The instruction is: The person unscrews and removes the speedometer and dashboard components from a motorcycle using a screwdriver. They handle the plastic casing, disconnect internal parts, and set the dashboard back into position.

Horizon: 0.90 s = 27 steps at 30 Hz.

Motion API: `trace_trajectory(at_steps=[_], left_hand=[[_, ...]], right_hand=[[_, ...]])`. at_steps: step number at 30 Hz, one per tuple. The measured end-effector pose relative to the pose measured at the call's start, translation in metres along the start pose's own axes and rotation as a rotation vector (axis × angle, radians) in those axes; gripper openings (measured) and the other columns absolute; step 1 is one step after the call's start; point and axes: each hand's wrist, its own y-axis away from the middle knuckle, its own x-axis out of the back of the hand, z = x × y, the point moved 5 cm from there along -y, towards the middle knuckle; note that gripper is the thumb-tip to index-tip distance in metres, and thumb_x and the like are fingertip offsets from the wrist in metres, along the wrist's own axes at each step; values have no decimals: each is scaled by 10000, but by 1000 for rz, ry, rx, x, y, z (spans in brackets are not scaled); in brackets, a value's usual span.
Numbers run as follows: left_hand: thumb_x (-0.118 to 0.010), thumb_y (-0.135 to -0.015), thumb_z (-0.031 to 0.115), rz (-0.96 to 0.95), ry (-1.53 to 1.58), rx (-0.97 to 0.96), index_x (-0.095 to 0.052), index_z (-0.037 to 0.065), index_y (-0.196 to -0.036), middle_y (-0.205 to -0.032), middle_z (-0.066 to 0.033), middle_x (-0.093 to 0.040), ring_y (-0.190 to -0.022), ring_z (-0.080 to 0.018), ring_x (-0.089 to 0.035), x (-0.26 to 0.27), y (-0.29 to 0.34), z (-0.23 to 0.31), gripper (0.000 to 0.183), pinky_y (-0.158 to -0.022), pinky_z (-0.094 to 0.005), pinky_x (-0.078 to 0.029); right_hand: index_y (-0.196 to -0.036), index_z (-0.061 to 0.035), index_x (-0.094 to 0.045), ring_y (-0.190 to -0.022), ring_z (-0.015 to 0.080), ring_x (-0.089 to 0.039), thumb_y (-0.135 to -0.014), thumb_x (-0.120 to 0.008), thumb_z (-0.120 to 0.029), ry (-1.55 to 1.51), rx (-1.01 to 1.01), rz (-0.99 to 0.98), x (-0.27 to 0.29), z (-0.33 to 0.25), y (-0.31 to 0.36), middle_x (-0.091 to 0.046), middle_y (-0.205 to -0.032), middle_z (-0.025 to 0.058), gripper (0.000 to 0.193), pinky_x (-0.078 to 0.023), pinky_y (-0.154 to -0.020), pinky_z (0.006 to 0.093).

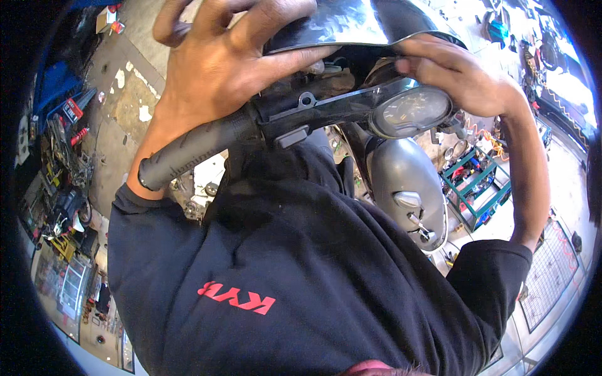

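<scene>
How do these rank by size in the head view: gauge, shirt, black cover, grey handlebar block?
Largest to smallest:
Shirt
Black cover, cut off by the top edge
Gauge
Grey handlebar block

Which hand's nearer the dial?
Right: the right hand is just above the dial, toward its right end. The left hand is well off to the dial's left, above the grip.

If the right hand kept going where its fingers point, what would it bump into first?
Probably the shiny black cover: the right hand's fingers already seem to be at its edge, though how deep they reach is hard to tell.
</scene>
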Motion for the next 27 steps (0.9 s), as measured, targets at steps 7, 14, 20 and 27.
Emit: trace_trajectory(at_steps=[7, 14, 20, 27], left_hand=[[-845, -589, 307, 212, 154, 107, -753, 275, -1014, -1135, 101, -612, -1053, -147, -464, -18, 6, -5, 436, -957, -444, -284], [-863, -563, 282, 302, 238, 107, -741, 150, -934, -1120, 73, -607, -997, -153, -458, -16, 0, 4, 413, -928, -425, -277], [-846, -566, 312, 194, -121, -223, -751, 145, -933, -1114, 67, -608, -994, -151, -443, -12, 1, -4, 414, -893, -408, -287], [-830, -552, 320, 360, 77, -150, -771, 208, -848, -1070, 51, -636, -940, -154, -448, -16, -1, -1, 322, -861, -401, -292]], right_hand=[[-1027, 24, -633, -855, 417, -618, -978, -467, -280, 227, 197, -121, -12, -27, -27, -618, -861, 280, 350, -475, -791, 490], [-1334, -26, -401, -913, 391, -647, -917, -624, -341, 11, 55, -548, -11, -22, -41, -645, -1032, 227, 568, -551, -816, 484], [-1086, 17, -539, -833, 366, -636, -915, -584, -204, 318, 570, -332, -40, -5, -56, -624, -915, 206, 283, -547, -718, 432], [-827, 13, -591, -792, 350, -594, -881, -527, -198, 304, 1067, -234, -43, 4, -54, -587, -787, 168, 227, -476, -735, 429]])
